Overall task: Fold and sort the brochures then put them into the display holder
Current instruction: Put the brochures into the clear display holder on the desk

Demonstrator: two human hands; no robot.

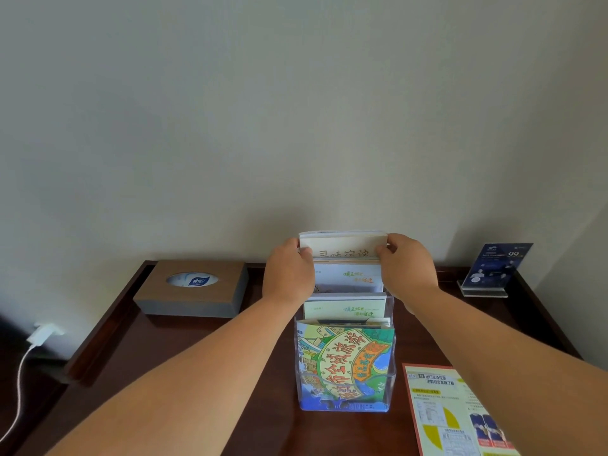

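A clear tiered display holder [392, 383] stands on the dark wooden table. Its front pocket holds a colourful cartoon-map brochure [343, 363]. Behind it sit two tiers of white brochures with green lettering [345, 308]. At the back tier a stack of cream brochures [343, 245] stands upright. My left hand [289, 271] pinches the stack's left edge and my right hand [406, 263] pinches its right edge. The stack's lower part is hidden behind the tiers in front.
A wooden tissue box [192, 291] lies at the back left. A blue sign in an acrylic stand [496, 269] is at the back right. A red-bordered leaflet [450, 413] lies flat at the front right. A white charger and cable [39, 337] hang off the left side.
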